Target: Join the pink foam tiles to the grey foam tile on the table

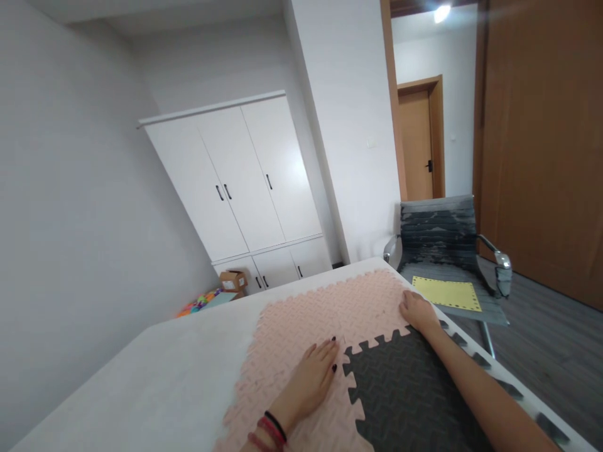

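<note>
Pink interlocking foam mat tiles (301, 326) with a raised zigzag pattern lie on a white surface. A dark grey foam tile (405, 389) fits against their toothed edges, in the near right corner. My left hand (311, 376) rests flat on the pink foam, fingers stretched toward the dark tile's far left corner, bands round the wrist. My right hand (418, 311) is at the right edge of the pink foam, just beyond the dark tile. Its fingers look curled at that edge, partly hidden, and my forearm covers part of the dark tile.
The white tabletop (160, 376) extends left. Right of it stands a chair (438, 232) with a yellow foam sheet (447, 293) on its seat. A white cupboard (245, 182), a cardboard box (233, 280) and colourful pieces (200, 302) are behind. A wooden door (541, 138) is at right.
</note>
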